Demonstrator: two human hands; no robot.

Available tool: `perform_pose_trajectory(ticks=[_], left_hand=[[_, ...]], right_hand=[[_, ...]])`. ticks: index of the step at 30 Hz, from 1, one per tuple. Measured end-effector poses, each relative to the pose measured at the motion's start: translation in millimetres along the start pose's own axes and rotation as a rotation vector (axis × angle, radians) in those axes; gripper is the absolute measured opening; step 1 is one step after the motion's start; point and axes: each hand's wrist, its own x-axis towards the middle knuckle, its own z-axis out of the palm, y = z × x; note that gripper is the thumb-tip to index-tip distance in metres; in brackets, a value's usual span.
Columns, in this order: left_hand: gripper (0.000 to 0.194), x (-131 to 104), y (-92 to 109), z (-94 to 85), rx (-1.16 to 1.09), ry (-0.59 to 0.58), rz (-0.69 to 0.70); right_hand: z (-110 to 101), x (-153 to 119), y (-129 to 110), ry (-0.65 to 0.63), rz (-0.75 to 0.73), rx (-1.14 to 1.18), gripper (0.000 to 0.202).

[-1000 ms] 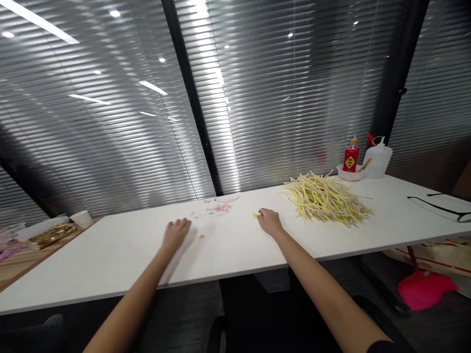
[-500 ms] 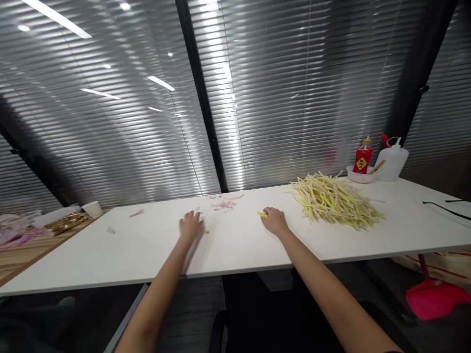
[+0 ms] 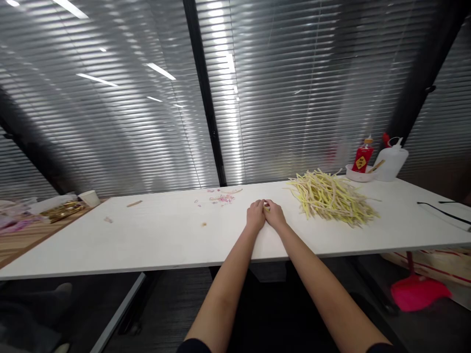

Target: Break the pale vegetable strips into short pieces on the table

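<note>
My left hand and my right hand meet on the white table, their fingertips touching. A small piece of yellow strip shows between them, held in my right hand. The fingers of my left hand are bent against it; what they grip, if anything, is hidden. To the right of both hands lies a large pile of yellow and pale strips. Small pink rings are scattered behind my left hand, and a tiny yellowish bit lies to its left.
At the back right stand a red bottle in a pink bowl and a white squeeze bottle. Black-framed glasses lie at the right. A white cup and gold packets sit far left.
My left hand has moved right across the table and now touches my right hand at the yellow piece. The view has shifted slightly.
</note>
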Motion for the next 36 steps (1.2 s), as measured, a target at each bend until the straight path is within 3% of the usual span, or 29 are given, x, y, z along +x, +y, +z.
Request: perform_pose_trajectory(ticks=[5, 11, 16, 19, 22, 25, 27, 31, 36], left_hand=[[0.051, 0.2, -14.4, -0.2, -0.01, -0.015, 0.039], [0.039, 3.0, -12.7, -4.4, -0.002, -0.045, -0.001], [0.039, 2.1, -16.5, -11.4, 0.115, 0.05, -0.234], [0.039, 1.7, -23.1, -17.7, 0.23, 0.109, -0.382], [0.04, 2.4, -31.5, -24.0, 0.236, 0.153, -0.479], [0.043, 3.3, -37.5, -27.9, 0.177, 0.18, -0.541], [0.044, 3.1, -38.3, -29.0, 0.133, 0.19, -0.56], [0.043, -0.1, -34.1, -29.6, 0.083, 0.155, -0.548], [0.042, -3.4, -29.3, -29.4, 0.103, 0.116, -0.528]], right_hand=[[2.0, 6.0, 7.7, 0.1, 0.035, 0.313, 0.046], [-16.8, 11.3, 8.8, 0.321, -0.006, 0.212, 0.038], [-79.0, 29.3, 24.4, 0.346, -0.05, -0.147, 0.034], [-128.5, 44.2, 42.6, 0.36, 0.136, -0.4, 0.041], [-166.6, 57.7, 65.0, 0.33, 0.395, -0.58, 0.076], [-184.6, 65.5, 86.8, 0.24, 0.591, -0.654, 0.105], [-188.5, 67.7, 97.5, 0.188, 0.639, -0.648, 0.094], [-194.0, 72.5, 104.7, 0.203, 0.593, -0.659, 0.04], [-212.3, 85.8, 97.8, 0.25, 0.613, -0.618, 0.028]])
